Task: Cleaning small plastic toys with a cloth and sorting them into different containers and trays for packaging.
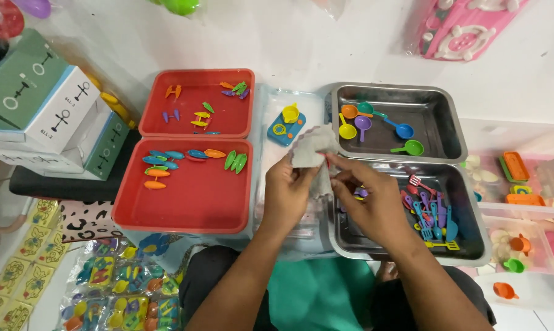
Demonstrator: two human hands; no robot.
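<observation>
Between the red trays and the steel trays, over a clear plastic lid [261,184], both hands meet on a grey cloth [312,149]. The cloth rises above the fingers, its crumpled top near the far steel tray [448,132], its lower end hanging between the two palms. The left hand [287,193] comes up from below with the wrist straight, fingers closed on the cloth's left edge. The right hand [375,205] reaches in from the right, knuckles up, fingers pinched around the cloth's lower right part; whether something small sits inside that pinch cannot be told. The cloth is pale grey, soft and wrinkled, with a wavy edge. Just beyond it lies a small blue toy stove [285,127] with a yellow pot.
</observation>
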